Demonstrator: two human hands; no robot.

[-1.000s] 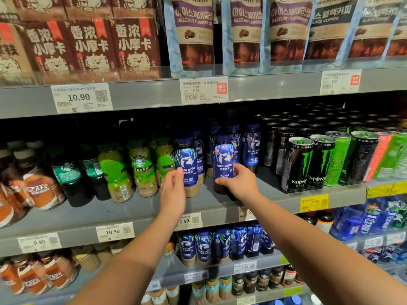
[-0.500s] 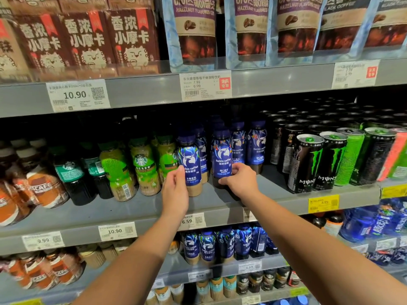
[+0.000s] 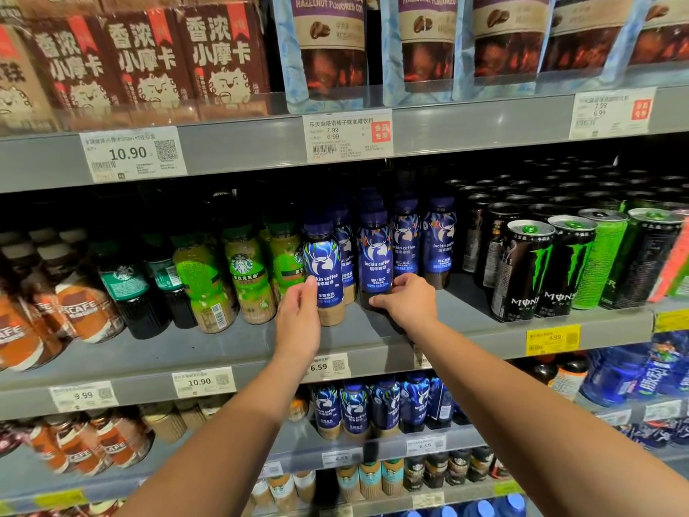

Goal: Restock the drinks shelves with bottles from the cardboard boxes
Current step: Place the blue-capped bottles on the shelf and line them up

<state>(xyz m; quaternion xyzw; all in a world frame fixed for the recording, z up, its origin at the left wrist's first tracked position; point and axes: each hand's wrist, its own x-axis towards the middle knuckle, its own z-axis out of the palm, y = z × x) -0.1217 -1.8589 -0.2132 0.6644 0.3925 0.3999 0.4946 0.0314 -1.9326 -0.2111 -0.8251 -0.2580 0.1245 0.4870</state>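
My left hand (image 3: 298, 315) grips the milky luckin coffee bottle (image 3: 323, 263) low down, with my thumb on the front of its label. My right hand (image 3: 408, 304) curls round the foot of the dark luckin coffee bottle (image 3: 374, 255). Both stand upright, side by side, at the front of the grey middle shelf (image 3: 186, 352), with more of their kind in rows just behind and to the right.

Each has a dark blue cap and a blue wrap with a white deer head above "luckin coffee" and Chinese lines too small for me to read. Below the wrap, mine on the left shows pale beige drink and the one on the right near-black.

The white price tag (image 3: 328, 367) under my left wrist reads 6.59. Left of the bottles stand Starbucks bottles (image 3: 246, 278) with green labels, and further left Nescafe bottles (image 3: 82, 311) in orange-brown. To the right are black and green Monster cans (image 3: 522, 270) over a yellow tag (image 3: 551, 339) marked 4.99. Overhead, brown cartons (image 3: 220, 54) read 香浓小摩卡, and blue-edged pouches (image 3: 328, 42) say "HAZELNUT FLAVOURED".
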